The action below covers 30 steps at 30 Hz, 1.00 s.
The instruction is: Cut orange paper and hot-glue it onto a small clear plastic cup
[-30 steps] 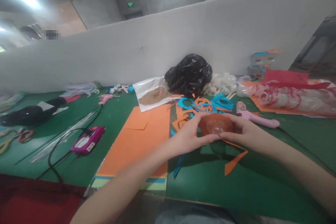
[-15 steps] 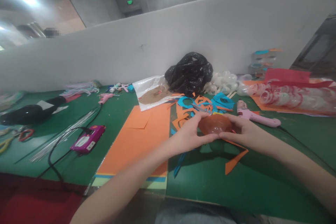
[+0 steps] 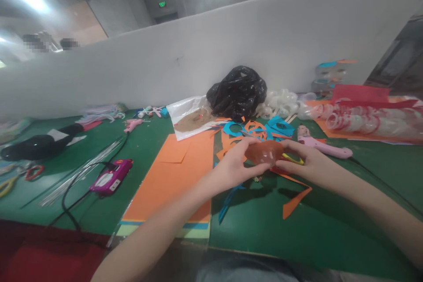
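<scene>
Between my two hands, above the table, is an orange, see-through rounded cup (image 3: pixel 263 153) with a shiny underside. My left hand (image 3: pixel 233 163) grips its left side, thumb below and fingers curled behind. At its right edge my right hand (image 3: pixel 299 158) holds it between thumb and fingertips. A yellow scissors handle (image 3: pixel 293 158) shows behind my right hand. Cut orange and blue paper scraps (image 3: pixel 279 127) lie behind and around the hands, and an orange paper strip (image 3: pixel 297 202) lies below them.
A pink glue gun (image 3: pixel 325 146) with a cord lies to the right. Orange sheets (image 3: pixel 168 189) lie to the left, near a purple box (image 3: pixel 112 177) with cables. Behind are a black plastic bag (image 3: pixel 238 92), clear plastic cups (image 3: pixel 284 101) and a white partition (image 3: pixel 148 66).
The orange cup has shifted slightly left and turned in my hands. My right hand's grip has moved, and more of the yellow scissors handle shows.
</scene>
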Each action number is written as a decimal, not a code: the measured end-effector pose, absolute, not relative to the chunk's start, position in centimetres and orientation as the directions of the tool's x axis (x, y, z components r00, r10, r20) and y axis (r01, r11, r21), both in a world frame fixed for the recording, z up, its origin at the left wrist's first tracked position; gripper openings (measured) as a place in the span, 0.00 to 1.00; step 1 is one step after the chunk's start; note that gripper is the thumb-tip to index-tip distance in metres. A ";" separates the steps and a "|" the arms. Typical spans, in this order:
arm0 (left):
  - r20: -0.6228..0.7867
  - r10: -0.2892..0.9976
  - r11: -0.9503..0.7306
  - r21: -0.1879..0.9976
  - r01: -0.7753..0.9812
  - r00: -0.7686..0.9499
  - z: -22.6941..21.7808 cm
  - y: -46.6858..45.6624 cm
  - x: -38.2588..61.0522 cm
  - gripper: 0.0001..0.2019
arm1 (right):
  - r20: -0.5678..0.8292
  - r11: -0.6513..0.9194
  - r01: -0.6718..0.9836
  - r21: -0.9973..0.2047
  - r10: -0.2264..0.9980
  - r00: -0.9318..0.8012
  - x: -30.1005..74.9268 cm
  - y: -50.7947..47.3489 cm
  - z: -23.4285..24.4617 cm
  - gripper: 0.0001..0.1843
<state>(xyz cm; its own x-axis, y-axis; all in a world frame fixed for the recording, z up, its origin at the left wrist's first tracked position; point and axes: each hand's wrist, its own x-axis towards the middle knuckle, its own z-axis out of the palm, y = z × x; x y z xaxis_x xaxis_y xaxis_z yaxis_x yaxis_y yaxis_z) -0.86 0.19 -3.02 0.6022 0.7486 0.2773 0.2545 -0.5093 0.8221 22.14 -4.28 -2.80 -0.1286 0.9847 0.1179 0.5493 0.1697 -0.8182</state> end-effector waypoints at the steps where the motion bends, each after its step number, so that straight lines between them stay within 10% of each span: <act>1: 0.290 0.746 -0.520 0.816 0.252 0.599 -3.0 0.3 -1.0 0.29 | 0.124 0.173 0.568 -0.805 0.985 -0.123 22.2 -4.3 -2.8 0.23; 17: 0.347 0.745 -0.562 0.787 0.255 0.570 -2.9 1.4 -1.6 0.29 | 0.226 0.215 0.638 -0.740 0.972 -0.065 22.9 -3.8 -3.5 0.24; 25: 0.294 0.877 -0.423 0.848 0.320 0.380 -2.1 2.2 -1.6 0.26 | 0.441 0.397 0.918 -0.014 0.826 -0.350 24.3 -2.1 -6.8 0.20; 30: 0.284 0.899 -0.380 0.884 0.271 0.334 -2.2 2.7 -1.6 0.26 | 0.377 0.340 0.922 0.183 0.842 -0.385 24.6 -2.0 -7.6 0.16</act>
<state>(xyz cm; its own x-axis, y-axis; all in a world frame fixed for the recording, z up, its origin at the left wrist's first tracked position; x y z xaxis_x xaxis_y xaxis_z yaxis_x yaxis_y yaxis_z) -1.64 2.67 -2.20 0.3341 0.8989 0.2836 0.2715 -0.3799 0.8843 24.61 -2.02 -7.55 -0.3853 0.8421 0.3773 0.9224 0.3402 0.1827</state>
